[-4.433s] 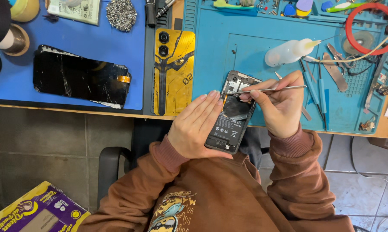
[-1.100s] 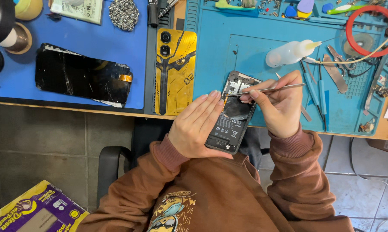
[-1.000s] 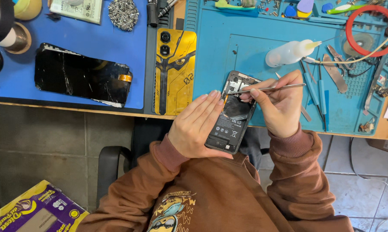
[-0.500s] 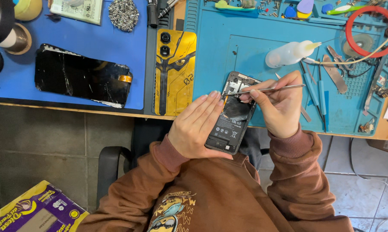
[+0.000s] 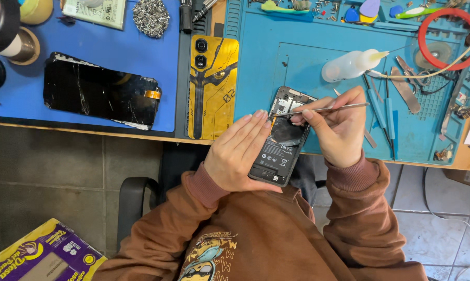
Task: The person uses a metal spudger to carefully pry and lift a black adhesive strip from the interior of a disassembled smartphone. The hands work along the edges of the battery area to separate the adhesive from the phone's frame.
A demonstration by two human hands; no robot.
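An opened phone (image 5: 279, 141) with its back off shows a black battery and a circuit board at the top. It juts over the bench's front edge, cradled from the left by my left hand (image 5: 238, 154). My right hand (image 5: 339, 127) grips thin metal tweezers (image 5: 326, 110), tips touching the phone's upper board area. The phone's yellow back cover (image 5: 212, 86) lies flat on the bench just left of it.
A cracked black screen panel (image 5: 97, 97) lies on the blue mat (image 5: 115, 52) at left. A white squeeze bottle (image 5: 352, 65), hand tools (image 5: 391, 104), a red ring (image 5: 448, 39) and a pile of screws (image 5: 151, 17) sit on the bench. A cardboard box (image 5: 37, 257) is on the floor.
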